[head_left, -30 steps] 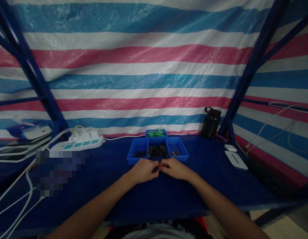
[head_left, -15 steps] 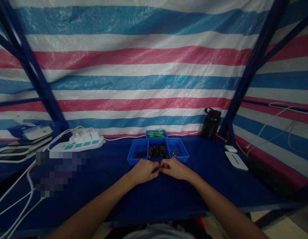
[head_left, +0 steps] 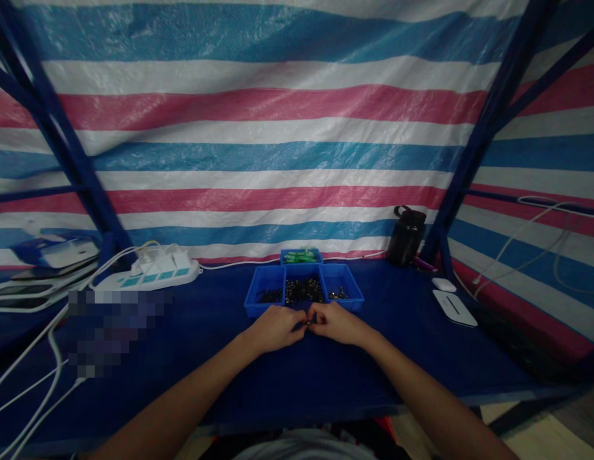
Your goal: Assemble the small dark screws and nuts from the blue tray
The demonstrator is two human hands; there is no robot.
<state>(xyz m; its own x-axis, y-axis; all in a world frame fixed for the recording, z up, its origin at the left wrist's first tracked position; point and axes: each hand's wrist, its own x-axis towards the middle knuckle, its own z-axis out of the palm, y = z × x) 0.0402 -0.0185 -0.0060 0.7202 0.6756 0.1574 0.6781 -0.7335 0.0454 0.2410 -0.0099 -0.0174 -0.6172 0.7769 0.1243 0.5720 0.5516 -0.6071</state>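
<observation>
My left hand (head_left: pixel 277 329) and my right hand (head_left: pixel 336 324) meet fingertip to fingertip just in front of the blue trays. Both are closed in a pinch around a small metallic part (head_left: pixel 308 324), mostly hidden by the fingers. Behind them, the left blue tray (head_left: pixel 265 278) holds small black pieces. Dark and brassy pieces (head_left: pixel 304 290) fill the middle compartment. In the right blue tray (head_left: pixel 342 276) lie a few shiny metal pieces. A smaller blue tray (head_left: pixel 301 252) at the back contains green items.
A white power strip (head_left: pixel 153 276) with plugs and cables is at the left, near stacked white-framed devices (head_left: pixel 32 291). At the right stand a black bottle (head_left: pixel 406 236), a white rounded case (head_left: pixel 444 285) and a flat white device (head_left: pixel 454 308). A striped sheet hangs behind.
The fingers have shifted very slightly around the small part. Both hands stay together in the same place, and the view has moved a little.
</observation>
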